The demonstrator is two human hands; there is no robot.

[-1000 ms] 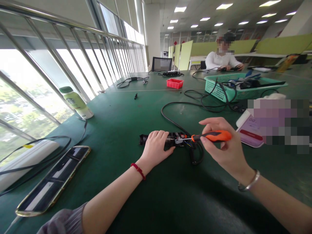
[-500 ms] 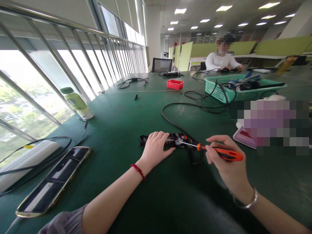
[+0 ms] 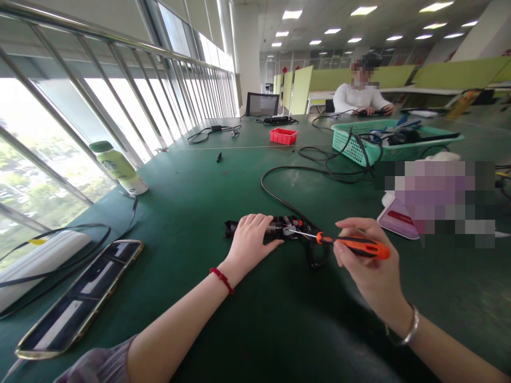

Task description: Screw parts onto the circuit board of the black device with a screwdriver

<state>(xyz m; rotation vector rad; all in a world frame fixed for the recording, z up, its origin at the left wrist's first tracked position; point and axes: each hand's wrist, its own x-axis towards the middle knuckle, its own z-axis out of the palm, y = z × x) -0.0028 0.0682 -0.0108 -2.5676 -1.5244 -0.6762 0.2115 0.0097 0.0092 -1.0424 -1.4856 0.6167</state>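
Note:
A small black device [image 3: 287, 227] with exposed wiring lies on the green table [image 3: 199, 202], and a black cable [image 3: 279, 183] runs from it toward the back. My left hand [image 3: 251, 239] presses down on the device's left part and covers it. My right hand [image 3: 365, 260] grips an orange-handled screwdriver [image 3: 351, 246], whose thin metal tip rests on the open right part of the device.
A phone [image 3: 75, 303] and a white bar with a cable lie at the left near the window railing. A green-capped bottle [image 3: 117, 167] stands further back. A red tray [image 3: 283, 136], a teal basket [image 3: 395, 141] of cables and a purple-white item [image 3: 399, 221] lie beyond. A seated person [image 3: 361, 96] works at the far end.
My right hand dropped lower and drew right, tilting the screwdriver so its tip angles up-left onto the device. My left hand stayed on the device.

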